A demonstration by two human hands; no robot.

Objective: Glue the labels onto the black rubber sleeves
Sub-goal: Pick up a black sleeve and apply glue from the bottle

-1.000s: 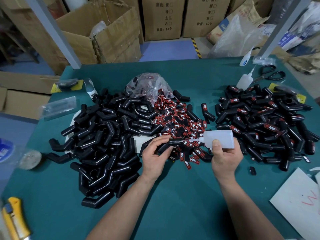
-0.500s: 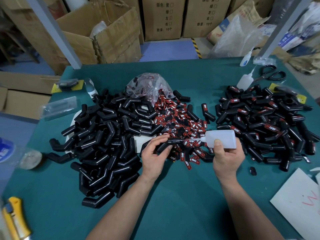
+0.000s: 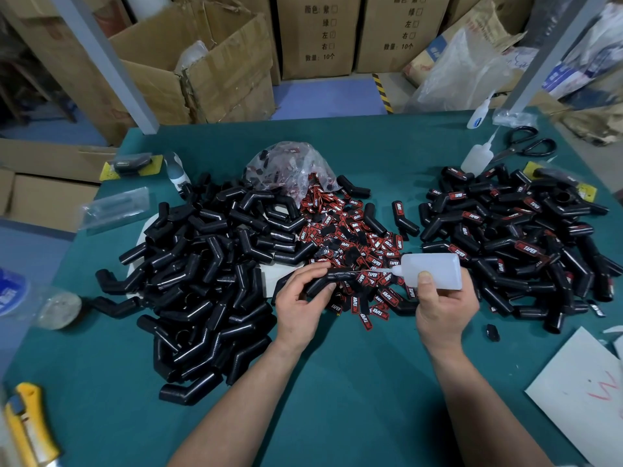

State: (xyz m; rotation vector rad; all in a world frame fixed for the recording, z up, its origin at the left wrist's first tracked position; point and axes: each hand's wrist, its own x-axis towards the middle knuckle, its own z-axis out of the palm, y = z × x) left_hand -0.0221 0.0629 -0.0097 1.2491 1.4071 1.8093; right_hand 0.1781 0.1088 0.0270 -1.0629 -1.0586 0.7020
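Gripping a sleeve (image 3: 332,278), left hand (image 3: 300,308) faces right hand (image 3: 441,308) gripping glue bottle (image 3: 435,269) above labels (image 3: 350,230).

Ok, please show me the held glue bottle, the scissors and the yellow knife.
glue bottle (image 3: 435,269), head view, on its translucent body.
scissors (image 3: 512,149), head view, where handles meet blades.
yellow knife (image 3: 30,429), head view, on its yellow handle.

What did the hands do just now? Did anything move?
Hardly anything. The right hand slid the glue bottle a tiny bit to the right, its tip still pointing at the black sleeve. The left hand kept holding that sleeve. Nothing was picked up or let go. The labels stayed put.
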